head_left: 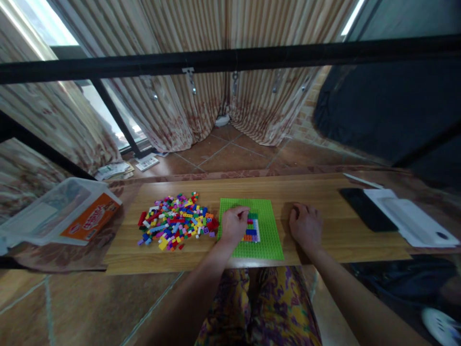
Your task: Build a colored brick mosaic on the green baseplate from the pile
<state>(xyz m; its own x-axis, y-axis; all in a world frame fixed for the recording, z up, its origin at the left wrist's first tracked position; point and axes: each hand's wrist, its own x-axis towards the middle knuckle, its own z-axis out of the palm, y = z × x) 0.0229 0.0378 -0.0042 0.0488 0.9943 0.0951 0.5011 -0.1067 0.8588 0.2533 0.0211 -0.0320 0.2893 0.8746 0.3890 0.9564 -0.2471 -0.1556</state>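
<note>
A green studded baseplate lies on the wooden table in front of me. Several toy building bricks are set on it in a block of rows, with blue, orange, purple, white, green and red showing. Over the left part of this block is my left hand, its fingers pinched together; whatever they hold is hidden or too small to name. My right hand rests on the table right of the baseplate, fingers curled in, with nothing visible in it. A heap of loose mixed-colour bricks spreads out left of the baseplate.
A clear plastic box with an orange label stands beyond the table's left end. On the right lie a black phone-like slab and a white tray-like item. A dark metal bar crosses in front of striped curtains.
</note>
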